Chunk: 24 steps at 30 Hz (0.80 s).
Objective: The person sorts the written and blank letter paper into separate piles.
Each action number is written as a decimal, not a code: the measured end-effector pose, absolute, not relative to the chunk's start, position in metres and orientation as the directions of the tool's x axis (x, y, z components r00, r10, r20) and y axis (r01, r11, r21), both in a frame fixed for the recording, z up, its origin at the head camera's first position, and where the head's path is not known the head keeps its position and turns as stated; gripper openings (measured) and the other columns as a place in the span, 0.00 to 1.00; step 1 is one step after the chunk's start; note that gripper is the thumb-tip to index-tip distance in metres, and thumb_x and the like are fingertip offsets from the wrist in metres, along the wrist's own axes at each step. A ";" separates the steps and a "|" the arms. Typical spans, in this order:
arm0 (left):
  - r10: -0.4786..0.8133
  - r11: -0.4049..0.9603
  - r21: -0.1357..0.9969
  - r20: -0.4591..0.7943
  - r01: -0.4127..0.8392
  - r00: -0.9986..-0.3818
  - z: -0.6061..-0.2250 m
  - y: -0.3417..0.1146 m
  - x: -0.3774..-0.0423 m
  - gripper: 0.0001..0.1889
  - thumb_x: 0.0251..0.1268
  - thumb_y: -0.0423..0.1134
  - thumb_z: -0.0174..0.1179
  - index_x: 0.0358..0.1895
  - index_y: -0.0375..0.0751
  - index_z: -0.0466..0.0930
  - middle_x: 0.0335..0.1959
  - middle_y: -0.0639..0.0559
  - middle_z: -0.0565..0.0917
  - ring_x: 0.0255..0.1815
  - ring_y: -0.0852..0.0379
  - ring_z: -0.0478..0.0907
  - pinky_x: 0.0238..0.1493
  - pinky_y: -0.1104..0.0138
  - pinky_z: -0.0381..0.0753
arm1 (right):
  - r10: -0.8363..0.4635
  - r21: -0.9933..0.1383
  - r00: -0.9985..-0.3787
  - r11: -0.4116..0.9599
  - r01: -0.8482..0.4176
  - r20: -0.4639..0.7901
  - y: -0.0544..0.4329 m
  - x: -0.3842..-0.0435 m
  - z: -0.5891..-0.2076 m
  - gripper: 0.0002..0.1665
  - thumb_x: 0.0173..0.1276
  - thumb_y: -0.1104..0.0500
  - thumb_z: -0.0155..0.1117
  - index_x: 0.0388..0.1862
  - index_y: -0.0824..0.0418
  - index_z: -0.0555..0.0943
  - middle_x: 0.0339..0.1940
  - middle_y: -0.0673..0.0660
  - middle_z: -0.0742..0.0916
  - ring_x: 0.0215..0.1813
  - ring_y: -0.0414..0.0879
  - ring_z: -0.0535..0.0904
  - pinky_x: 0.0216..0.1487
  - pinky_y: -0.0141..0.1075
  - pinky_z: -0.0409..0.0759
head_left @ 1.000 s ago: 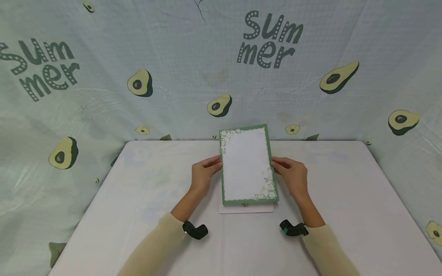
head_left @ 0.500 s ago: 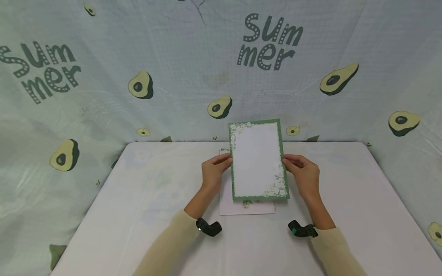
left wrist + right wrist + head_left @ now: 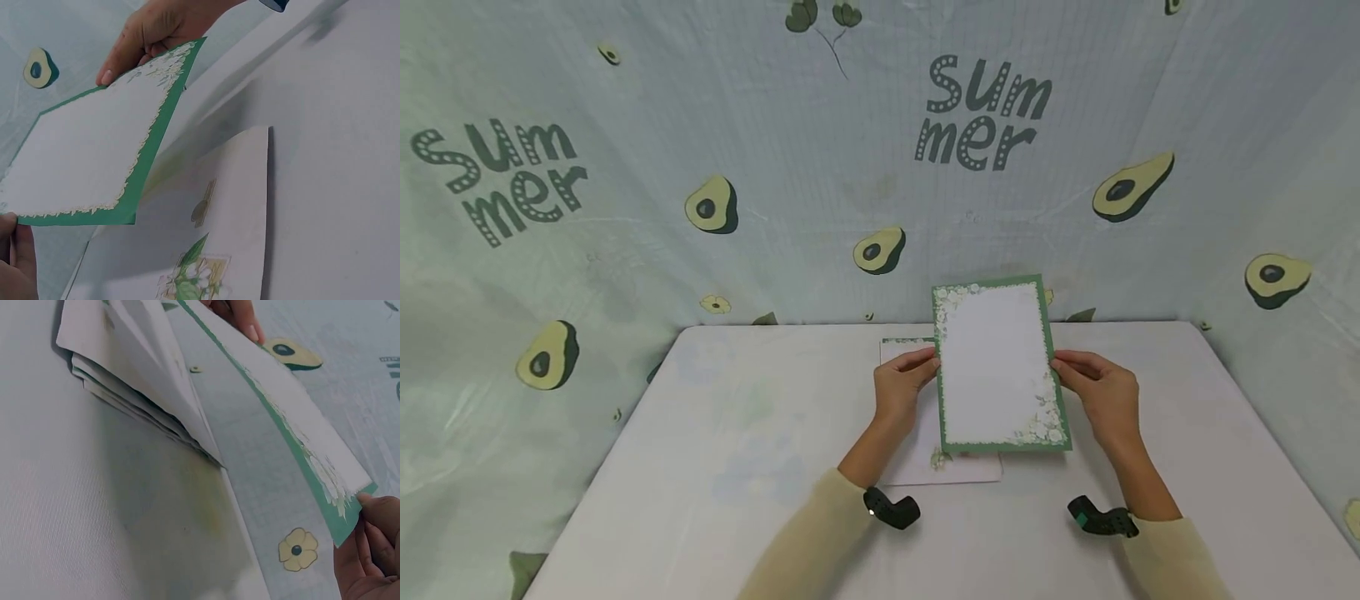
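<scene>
A sheet of stationery paper (image 3: 996,367) with a green border and white flowers at two corners is held up above the table, its face toward the head camera. My left hand (image 3: 901,392) pinches its left edge between thumb and fingers. At the opposite edge my right hand (image 3: 1105,396) pinches it the same way. Below and behind the sheet lies a stack of papers (image 3: 910,462), partly covered by it. In the left wrist view the top paper (image 3: 237,187) bears a printed flower and a stamp-like motif. Several layers of the stack (image 3: 144,406) show in the right wrist view.
The stack lies on a white table (image 3: 760,433). Behind the table's far edge hangs a pale cloth (image 3: 805,167) printed with avocados and lettering. Black wrist cameras (image 3: 892,508) sit on both wrists.
Both hands have carried the green-bordered sheet to the right, uncovering more of the left side of the stack. The head view has tilted slightly upward.
</scene>
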State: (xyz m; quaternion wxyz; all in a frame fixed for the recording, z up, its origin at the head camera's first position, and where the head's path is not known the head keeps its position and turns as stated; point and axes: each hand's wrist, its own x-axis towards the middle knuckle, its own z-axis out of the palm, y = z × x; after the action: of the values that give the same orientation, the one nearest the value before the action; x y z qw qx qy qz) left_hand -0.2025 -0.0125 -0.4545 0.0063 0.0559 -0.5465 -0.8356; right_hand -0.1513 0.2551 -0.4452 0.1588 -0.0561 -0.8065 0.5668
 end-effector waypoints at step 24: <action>0.034 -0.361 0.918 -0.160 -0.161 -0.987 -0.473 0.052 -0.196 0.10 0.55 0.18 0.69 0.42 0.24 0.88 0.36 0.39 0.89 0.30 0.59 0.86 0.41 0.65 0.89 | 0.146 -0.906 -0.985 0.422 -0.018 0.088 0.336 -0.138 -0.448 0.29 0.76 0.53 0.65 0.61 0.76 0.78 0.40 0.33 0.86 0.42 0.26 0.85 0.43 0.20 0.83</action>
State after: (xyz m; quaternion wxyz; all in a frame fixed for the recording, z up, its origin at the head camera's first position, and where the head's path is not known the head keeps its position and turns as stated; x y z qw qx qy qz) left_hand -0.1964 0.0517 -0.4732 -0.0593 0.0567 -0.5621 -0.8230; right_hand -0.1377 0.3357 -0.4481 0.0766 -0.0382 -0.8397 0.5362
